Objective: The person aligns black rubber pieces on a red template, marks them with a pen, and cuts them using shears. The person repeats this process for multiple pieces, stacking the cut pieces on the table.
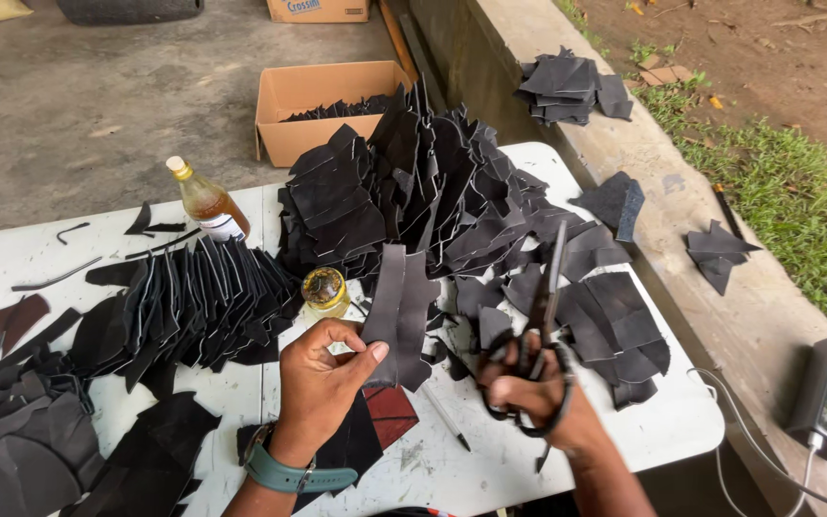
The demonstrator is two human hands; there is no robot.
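Two hands work low in the frame: the left hand pinches a dark leather strip upright for trimming, while the right hand, fingers closed through black scissors, points them upward. Beyond, cut leather pieces crowd the white tabletop.

A long dark-grey leather strip stands upright above the white desk, pinched at its lower edge, its top end squared off. Black-handled scissors are held just beside it on the right, blades closed and pointing up, away from the person.
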